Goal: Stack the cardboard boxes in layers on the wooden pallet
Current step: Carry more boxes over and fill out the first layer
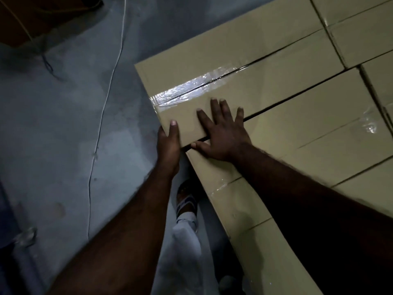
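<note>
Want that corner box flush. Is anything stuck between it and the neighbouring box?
Nothing visible: the gap between the corner box and neighbouring box looks empty, though the right hand covers part.

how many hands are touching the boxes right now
2: the left hand grips the corner box at its end, thumb on top; the right hand lies flat across the gap to the next box.
</note>
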A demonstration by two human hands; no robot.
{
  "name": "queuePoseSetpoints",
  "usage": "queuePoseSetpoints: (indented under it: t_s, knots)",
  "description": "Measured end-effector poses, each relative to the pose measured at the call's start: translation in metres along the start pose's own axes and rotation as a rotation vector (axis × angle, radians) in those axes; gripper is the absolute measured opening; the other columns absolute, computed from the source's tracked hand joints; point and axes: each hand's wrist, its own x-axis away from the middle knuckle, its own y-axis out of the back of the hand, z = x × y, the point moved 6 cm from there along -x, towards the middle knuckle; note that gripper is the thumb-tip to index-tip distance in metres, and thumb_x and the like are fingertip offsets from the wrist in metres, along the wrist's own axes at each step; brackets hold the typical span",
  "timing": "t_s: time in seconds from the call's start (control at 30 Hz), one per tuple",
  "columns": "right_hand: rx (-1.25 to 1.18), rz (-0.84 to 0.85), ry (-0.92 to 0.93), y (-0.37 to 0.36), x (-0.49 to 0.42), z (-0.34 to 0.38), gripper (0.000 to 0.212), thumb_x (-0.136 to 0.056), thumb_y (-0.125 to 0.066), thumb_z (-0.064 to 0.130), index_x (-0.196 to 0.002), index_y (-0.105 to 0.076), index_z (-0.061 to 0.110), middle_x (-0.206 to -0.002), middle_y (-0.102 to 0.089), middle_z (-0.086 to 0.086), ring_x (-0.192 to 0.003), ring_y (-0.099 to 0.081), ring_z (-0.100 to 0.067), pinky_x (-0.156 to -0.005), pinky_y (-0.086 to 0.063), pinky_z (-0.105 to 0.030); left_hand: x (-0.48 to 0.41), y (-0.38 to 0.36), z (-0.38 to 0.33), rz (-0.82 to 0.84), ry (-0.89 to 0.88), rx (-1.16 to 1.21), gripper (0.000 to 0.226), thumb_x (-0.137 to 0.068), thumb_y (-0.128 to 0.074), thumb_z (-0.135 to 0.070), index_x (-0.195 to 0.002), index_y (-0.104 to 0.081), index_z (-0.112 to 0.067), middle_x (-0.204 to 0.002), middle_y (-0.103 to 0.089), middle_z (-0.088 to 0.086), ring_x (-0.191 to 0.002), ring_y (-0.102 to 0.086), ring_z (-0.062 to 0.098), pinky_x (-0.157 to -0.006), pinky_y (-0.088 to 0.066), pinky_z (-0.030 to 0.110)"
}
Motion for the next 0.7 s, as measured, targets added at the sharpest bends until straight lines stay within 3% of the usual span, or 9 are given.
queuePoseSetpoints:
  t_s: [0.13, 0.27, 0.4, 0.7]
  knots:
    - [0.018, -0.015, -0.027, -0.002, 0.008, -0.011, 0.102, -0.076, -0.022, 0.086, -0.16, -0.001, 0.03, -0.166, 0.014, -0.014, -0.153, 0.011, -0.035, -0.115, 0.001, -0.069, 0.003, -0.006, 0.013, -0.013, -0.001, -0.05, 0.077, -0.076, -0.061, -0.074, -0.132, -0.058, -0.022, -0.123, -0.069, -0.002, -0.113, -0.066, 0.018, -0.103, -0.05, 0.05]
    - [0.03, -0.008, -0.065, -0.003, 0.011, -0.015, 0.103, -0.08, -0.032, 0.086, -0.16, 0.002, 0.029, -0.166, 0.014, -0.015, -0.153, 0.011, -0.035, -0.116, 0.0, -0.069, 0.004, -0.015, 0.01, 0.009, -0.016, -0.097, 0.077, -0.074, -0.059, -0.079, -0.13, -0.058, -0.026, -0.121, -0.069, -0.004, -0.112, -0.067, 0.016, -0.102, -0.05, 0.049]
    - [0.042, -0.015, -0.063, -0.004, 0.01, -0.016, 0.105, -0.074, -0.017, 0.088, -0.16, 0.001, 0.029, -0.166, 0.014, -0.015, -0.153, 0.01, -0.035, -0.116, -0.001, -0.068, 0.011, -0.017, 0.002, -0.005, -0.029, -0.125, 0.075, -0.076, -0.052, -0.074, -0.136, -0.053, -0.028, -0.126, -0.066, -0.005, -0.113, -0.064, 0.013, -0.104, -0.049, 0.045]
    - [0.072, -0.005, -0.076, -0.009, 0.01, -0.017, 0.104, -0.074, -0.009, 0.086, -0.158, 0.011, 0.028, -0.165, 0.021, -0.014, -0.153, 0.015, -0.034, -0.117, 0.002, -0.067, 0.012, -0.02, 0.004, -0.008, 0.002, -0.134, 0.084, -0.07, -0.047, -0.079, -0.141, -0.046, -0.033, -0.131, -0.061, -0.006, -0.116, -0.061, 0.017, -0.106, -0.046, 0.044]
